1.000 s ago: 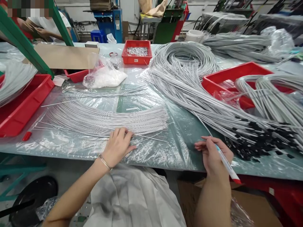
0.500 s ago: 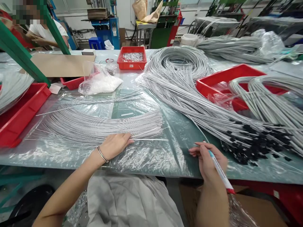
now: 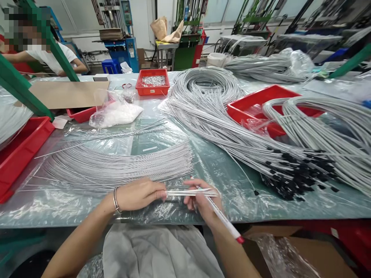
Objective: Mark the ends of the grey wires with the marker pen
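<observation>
My left hand [image 3: 140, 194] is closed on a few thin grey cables [image 3: 176, 192] just above the front of the table. Their right ends reach across the fingers of my right hand [image 3: 205, 200]. That hand is closed around a white marker pen [image 3: 223, 221] whose red end points down toward me. Whether its fingers also pinch the cables, I cannot make out fully. Behind both hands lies a curved spread of many similar cables [image 3: 121, 166], flat on the plastic sheet. A smaller group of cables [image 3: 136, 130] rests beyond it.
Right of my hands lies a large cable bundle [image 3: 208, 112] with black ends [image 3: 295, 173]. Red bins stand at left [image 3: 26, 150], right [image 3: 269, 92] and back [image 3: 152, 92]. A clear bag [image 3: 116, 114] sits near a green post [image 3: 37, 100]. Another person [image 3: 62, 58] is at far left.
My left hand has lifted a few cables off the spread toward me. My right hand, with the marker pen, has come left from the black-ended bundle to the cables' ends. The view has shifted slightly.
</observation>
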Available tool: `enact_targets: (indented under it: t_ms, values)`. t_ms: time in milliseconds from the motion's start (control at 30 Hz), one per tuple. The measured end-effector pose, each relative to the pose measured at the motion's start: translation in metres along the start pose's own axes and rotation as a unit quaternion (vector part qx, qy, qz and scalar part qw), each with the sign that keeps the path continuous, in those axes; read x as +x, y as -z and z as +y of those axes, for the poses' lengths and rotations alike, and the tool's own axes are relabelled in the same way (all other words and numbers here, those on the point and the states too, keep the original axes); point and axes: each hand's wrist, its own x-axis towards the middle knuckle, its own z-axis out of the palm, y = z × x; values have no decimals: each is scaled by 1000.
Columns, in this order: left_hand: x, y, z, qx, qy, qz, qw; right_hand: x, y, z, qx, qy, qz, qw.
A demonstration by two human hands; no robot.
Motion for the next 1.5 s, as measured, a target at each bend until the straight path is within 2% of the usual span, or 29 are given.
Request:
enact_targets:
  t_ms: [67,100,233,333,400,500,600,667,733,833,967,1067,1133,1233,1400,1500]
  values:
    - [3,-2,3,2,8,-25,1000,6,-14,5,39,-19,58,997]
    - [5,-4,5,3,12,-19,1000,8,-19,7,42,-24,77,996]
    - [20,-16,15,5,-3,73,997,10,-23,14,-7,-11,85,996]
    - [27,-20,16,29,-16,111,993,5,-9,14,-102,70,118,985]
    - [27,-18,13,25,-19,109,994,0,1,13,-182,148,145,961]
    - [26,-13,9,7,-14,91,996,-5,6,13,-301,245,125,913]
    - [27,-11,10,8,-6,89,996,-6,-2,14,-377,300,88,872]
    - [28,-11,12,2,-12,96,995,-6,-6,13,-392,314,72,862]
    - [29,-12,13,-11,-21,102,994,-6,-5,12,-382,310,78,867]
    - [29,-12,12,-30,-32,100,994,-5,3,7,-337,257,94,901]
    - [28,-13,10,-60,-59,48,995,-3,8,2,-265,93,-17,960]
    - [29,-13,8,-52,-73,10,996,-1,4,0,-216,18,-23,976]
    - [31,-14,7,-26,-83,12,996,0,1,1,-206,12,-22,978]
    - [33,-18,4,9,-105,53,993,1,-1,3,-214,6,-19,977]
    - [35,-28,5,23,-73,109,991,5,0,8,-226,25,19,974]
    - [35,-30,7,23,-77,115,990,6,3,8,-246,49,-2,968]
